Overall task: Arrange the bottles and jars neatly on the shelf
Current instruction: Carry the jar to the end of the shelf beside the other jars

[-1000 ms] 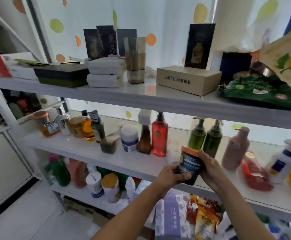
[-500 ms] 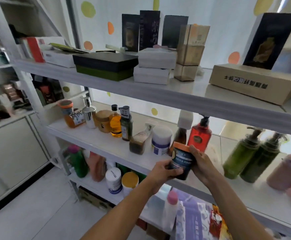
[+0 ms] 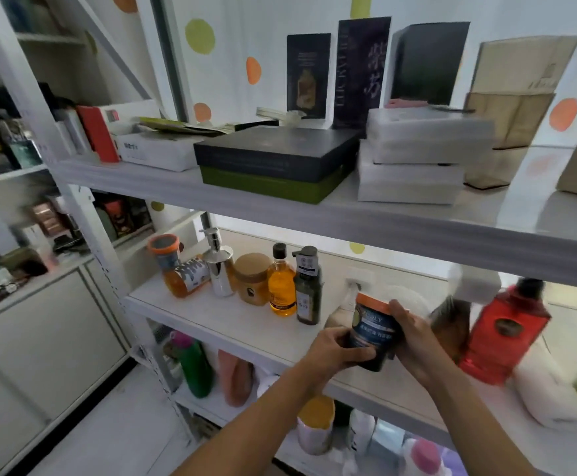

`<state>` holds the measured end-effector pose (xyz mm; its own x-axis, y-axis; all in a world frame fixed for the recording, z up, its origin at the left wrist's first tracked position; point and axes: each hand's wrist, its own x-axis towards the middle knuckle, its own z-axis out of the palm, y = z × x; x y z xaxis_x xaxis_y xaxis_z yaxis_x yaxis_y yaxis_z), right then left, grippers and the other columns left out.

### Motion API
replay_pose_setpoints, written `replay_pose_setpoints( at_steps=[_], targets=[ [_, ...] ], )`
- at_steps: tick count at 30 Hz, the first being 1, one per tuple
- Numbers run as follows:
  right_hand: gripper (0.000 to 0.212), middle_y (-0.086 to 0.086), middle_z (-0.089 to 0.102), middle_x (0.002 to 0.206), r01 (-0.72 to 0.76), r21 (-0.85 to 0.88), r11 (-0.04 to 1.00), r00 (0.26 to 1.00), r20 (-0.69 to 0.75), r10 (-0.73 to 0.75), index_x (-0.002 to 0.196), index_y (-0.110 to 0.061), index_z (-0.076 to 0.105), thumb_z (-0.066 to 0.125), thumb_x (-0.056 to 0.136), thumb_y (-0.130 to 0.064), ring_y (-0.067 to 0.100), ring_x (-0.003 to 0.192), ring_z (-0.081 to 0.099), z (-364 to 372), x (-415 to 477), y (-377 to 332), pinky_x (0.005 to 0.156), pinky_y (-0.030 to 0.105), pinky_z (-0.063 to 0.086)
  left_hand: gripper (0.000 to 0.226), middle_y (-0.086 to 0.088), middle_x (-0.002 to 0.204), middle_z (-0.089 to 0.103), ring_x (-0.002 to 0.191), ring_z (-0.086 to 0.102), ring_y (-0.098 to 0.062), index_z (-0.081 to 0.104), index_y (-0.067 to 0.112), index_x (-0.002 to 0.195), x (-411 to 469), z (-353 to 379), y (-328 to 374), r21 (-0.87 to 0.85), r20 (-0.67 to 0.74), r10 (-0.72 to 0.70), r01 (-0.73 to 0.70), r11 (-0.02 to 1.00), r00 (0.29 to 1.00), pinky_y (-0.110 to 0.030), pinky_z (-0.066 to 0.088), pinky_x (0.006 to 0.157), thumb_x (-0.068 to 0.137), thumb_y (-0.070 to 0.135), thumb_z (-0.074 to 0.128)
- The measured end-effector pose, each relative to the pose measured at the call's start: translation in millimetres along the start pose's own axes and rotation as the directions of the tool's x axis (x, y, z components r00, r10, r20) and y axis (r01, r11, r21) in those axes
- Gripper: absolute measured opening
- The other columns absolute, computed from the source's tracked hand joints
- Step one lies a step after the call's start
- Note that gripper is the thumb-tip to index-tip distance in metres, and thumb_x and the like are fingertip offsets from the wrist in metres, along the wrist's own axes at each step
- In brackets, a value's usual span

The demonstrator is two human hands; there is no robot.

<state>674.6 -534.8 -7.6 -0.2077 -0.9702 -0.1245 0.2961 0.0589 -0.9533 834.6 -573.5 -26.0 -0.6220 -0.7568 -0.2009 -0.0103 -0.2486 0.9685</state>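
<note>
Nearest, both hands are clamped on one dark jar [image 3: 372,333] with an orange lid. The left hand [image 3: 335,348] curls round its lower side and the right hand [image 3: 414,341] wraps the other. The jar is held tilted over the front of the middle shelf [image 3: 232,321], and I cannot tell whether its base touches the board. Just right of it stands a red bottle [image 3: 503,331], with blurred things between. Farther back on the left, a silver pump bottle [image 3: 219,266], a brown jar [image 3: 252,278], an amber bottle [image 3: 281,286] and a dark green bottle [image 3: 308,290] already form a close row. I judge the task partly done: this jar needs a place, and the right-hand cluster looks loose.
</note>
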Motion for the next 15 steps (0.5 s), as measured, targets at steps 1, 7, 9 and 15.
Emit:
replay_pose_setpoints(
  at_steps=[1, 7, 9, 15],
  targets=[
    [0.112, 0.018, 0.065, 0.109, 0.003, -0.007, 1.0, 1.0, -0.001, -0.003, 0.113, -0.002, 0.056, 0.083, 0.027, -0.069, 0.029, 0.095, 0.063, 8, 4, 0, 0.064, 0.027, 0.054, 0.056, -0.013, 0.119, 0.065, 0.109, 0.063, -0.025, 0.061, 0.006, 0.118, 2, -10, 2, 0.01, -0.005, -0.001, 0.001, 1.0, 1.0, -0.034, 0.053, 0.092, 0.067, 0.019, 0.081],
    [0.105, 0.017, 0.065, 0.108, 0.028, -0.023, 0.999, 1.0, -0.01, -0.028, 0.103, -0.004, 0.058, 0.085, 0.023, -0.066, 0.029, 0.103, 0.062, 45, 23, -4, 0.083, 0.034, 0.05, 0.045, -0.005, 0.11, 0.067, 0.1, 0.065, -0.016, 0.058, 0.006, 0.121, 6, -50, 13, -0.015, 0.01, -0.001, 0.001, 1.0, 1.0, -0.026, 0.055, 0.083, 0.078, 0.007, 0.073],
    [0.104, 0.017, 0.067, 0.105, 0.028, -0.042, 0.999, 0.999, -0.022, -0.029, 0.102, -0.004, 0.059, 0.085, 0.023, -0.067, 0.028, 0.1, 0.063, 56, 27, -3, 0.081, 0.034, 0.05, 0.044, -0.004, 0.11, 0.067, 0.103, 0.063, -0.016, 0.059, 0.007, 0.12, 7, -60, 14, -0.014, 0.022, -0.011, 0.012, 1.0, 1.0, -0.026, 0.054, 0.085, 0.078, 0.007, 0.073],
    [0.101, 0.014, 0.069, 0.107, 0.038, -0.032, 0.999, 0.999, -0.038, -0.039, 0.111, -0.008, 0.059, 0.085, 0.032, -0.065, 0.027, 0.098, 0.067, 101, 36, 10, 0.078, 0.034, 0.055, 0.043, -0.006, 0.113, 0.067, 0.106, 0.064, -0.019, 0.061, 0.011, 0.114, 5, -110, 15, -0.051, 0.088, -0.012, 0.017, 0.999, 0.996, -0.028, 0.054, 0.087, 0.074, 0.007, 0.076]
  ],
)
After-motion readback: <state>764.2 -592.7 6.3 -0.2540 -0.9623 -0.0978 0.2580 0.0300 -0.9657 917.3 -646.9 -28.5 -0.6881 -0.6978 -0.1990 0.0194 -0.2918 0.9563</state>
